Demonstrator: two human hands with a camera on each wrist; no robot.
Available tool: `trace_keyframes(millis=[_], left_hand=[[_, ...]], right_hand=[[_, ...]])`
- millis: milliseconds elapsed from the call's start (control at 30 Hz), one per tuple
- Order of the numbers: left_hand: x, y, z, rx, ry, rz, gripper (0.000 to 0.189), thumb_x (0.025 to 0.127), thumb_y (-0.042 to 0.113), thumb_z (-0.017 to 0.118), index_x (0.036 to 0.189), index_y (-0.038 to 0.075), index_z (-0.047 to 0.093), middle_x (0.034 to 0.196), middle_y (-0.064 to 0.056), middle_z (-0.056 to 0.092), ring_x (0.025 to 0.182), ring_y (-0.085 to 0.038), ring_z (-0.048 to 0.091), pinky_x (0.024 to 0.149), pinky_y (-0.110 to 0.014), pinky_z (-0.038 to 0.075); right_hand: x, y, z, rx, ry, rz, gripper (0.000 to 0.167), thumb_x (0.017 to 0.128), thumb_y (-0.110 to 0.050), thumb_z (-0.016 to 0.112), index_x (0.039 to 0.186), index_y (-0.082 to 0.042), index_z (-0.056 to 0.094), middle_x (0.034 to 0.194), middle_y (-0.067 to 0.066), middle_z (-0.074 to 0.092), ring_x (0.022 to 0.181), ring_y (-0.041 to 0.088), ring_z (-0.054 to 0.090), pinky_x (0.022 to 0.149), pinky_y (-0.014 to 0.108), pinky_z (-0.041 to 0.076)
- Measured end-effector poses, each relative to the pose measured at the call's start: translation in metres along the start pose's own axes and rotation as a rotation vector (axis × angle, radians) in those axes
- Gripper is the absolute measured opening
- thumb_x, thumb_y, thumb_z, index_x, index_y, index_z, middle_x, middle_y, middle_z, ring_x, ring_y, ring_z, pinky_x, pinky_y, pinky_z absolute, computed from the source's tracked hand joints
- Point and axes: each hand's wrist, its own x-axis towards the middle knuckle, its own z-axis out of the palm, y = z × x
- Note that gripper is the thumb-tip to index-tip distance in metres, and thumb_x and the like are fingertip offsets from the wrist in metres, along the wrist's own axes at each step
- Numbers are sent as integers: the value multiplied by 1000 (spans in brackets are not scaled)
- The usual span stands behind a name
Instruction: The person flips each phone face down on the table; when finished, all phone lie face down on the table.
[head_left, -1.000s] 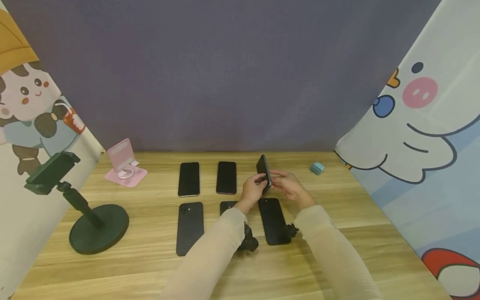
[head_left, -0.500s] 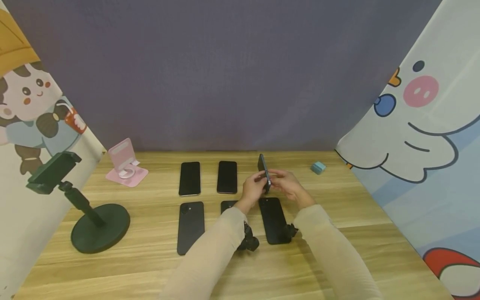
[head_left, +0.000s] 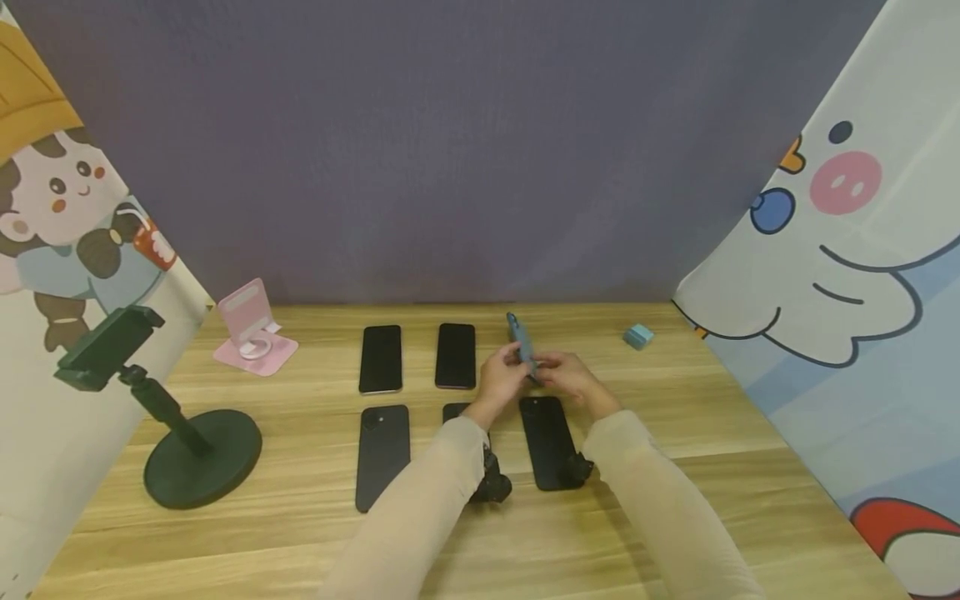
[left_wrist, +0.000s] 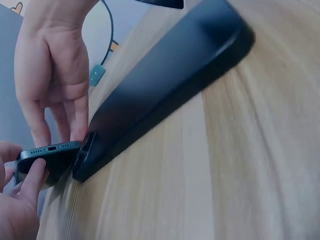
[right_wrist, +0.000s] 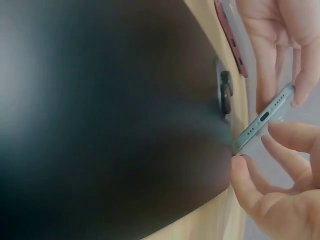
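Observation:
A smartphone with a light blue back (head_left: 519, 335) stands tilted on its long edge between both hands at the back middle of the table. My left hand (head_left: 501, 379) grips one side of it, with a finger across the dark face in the left wrist view. From the other side my right hand (head_left: 572, 377) holds the lower part, thumb and fingers at the edge. The right wrist view shows the phone's bottom edge (right_wrist: 265, 117) with its charging port. Close in front of the hands lies a black phone (head_left: 550, 442). Another phone (head_left: 454, 412) is partly hidden by the left sleeve.
Two phones lie screen up at the back, one (head_left: 381, 358) left of the other (head_left: 455, 356). A dark grey phone (head_left: 382, 454) lies nearer the front. A pink folding stand (head_left: 255, 342), a dark green phone stand (head_left: 202, 458) and a small blue block (head_left: 638, 336) are also there.
The held phone has turned, so its light blue back now faces the head camera instead of its edge and dark face. Both hands have turned slightly with it.

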Motion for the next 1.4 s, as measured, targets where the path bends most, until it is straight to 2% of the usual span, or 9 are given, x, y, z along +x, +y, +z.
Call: trace_keyframes(millis=[233, 367, 600, 733, 767, 933, 1033, 1167, 1400], left_hand=[[2, -4, -8, 217, -24, 4, 46, 86, 2, 66, 130, -3, 58, 117, -22, 64, 107, -31, 63, 84, -33, 53], [2, -4, -10, 330, -35, -3, 46, 85, 4, 69, 129, -2, 60, 117, -21, 65, 107, -30, 62, 85, -35, 53], [1, -7, -12, 501, -48, 8, 48, 85, 6, 73, 129, -4, 59, 109, -16, 65, 100, -27, 62, 85, -36, 52], [2, -6, -13, 521, -43, 15, 47, 84, 5, 74, 128, -5, 60, 94, -12, 63, 88, -25, 61, 78, -36, 52], [2, -6, -13, 520, -40, 14, 46, 84, 5, 73, 127, -5, 60, 94, -12, 64, 88, -25, 61, 78, -36, 52], [2, -4, -11, 526, -19, -7, 45, 83, 4, 72, 127, -4, 61, 109, -16, 67, 105, -30, 60, 91, -36, 49], [1, -3, -11, 524, -10, -2, 44, 83, 4, 73, 125, -4, 62, 109, -16, 67, 105, -30, 60, 91, -37, 49], [2, -2, -12, 510, -17, -7, 43, 82, 4, 74, 123, -4, 63, 99, -14, 67, 95, -28, 62, 83, -36, 52], [2, -4, -15, 557, -36, 7, 42, 83, 6, 73, 123, -3, 64, 113, -17, 66, 108, -31, 60, 91, -37, 49]], right_hand=[[-1, 1, 0, -79, 33, 29, 47, 90, 5, 59, 135, 14, 46, 126, 35, 50, 106, 34, 57, 84, 32, 53], [1, 4, -2, -88, 40, 33, 50, 88, 8, 61, 135, 16, 45, 125, 35, 50, 108, 38, 55, 82, 36, 54], [25, 38, -9, -65, 46, -67, 49, 78, 4, 72, 126, 6, 61, 106, 24, 57, 99, 31, 56, 78, 36, 55], [22, 32, -5, -67, 60, -35, 50, 80, 7, 70, 128, 8, 58, 108, 25, 55, 100, 32, 54, 78, 36, 55], [14, 19, -1, -86, 73, 17, 50, 81, 11, 66, 129, 13, 53, 112, 28, 52, 104, 35, 52, 80, 38, 55], [5, 8, 3, -55, 63, 47, 50, 85, 14, 61, 133, 16, 47, 112, 28, 48, 96, 28, 52, 75, 32, 56], [3, 5, 3, -58, 69, 60, 50, 85, 14, 62, 133, 15, 48, 111, 25, 49, 92, 25, 52, 73, 29, 56], [5, 5, 2, -76, 77, 61, 51, 84, 14, 62, 132, 14, 49, 109, 24, 49, 92, 26, 52, 73, 30, 56], [10, 12, -1, -71, 46, 14, 49, 80, 11, 69, 128, 8, 57, 107, 24, 51, 97, 31, 54, 76, 37, 57]])
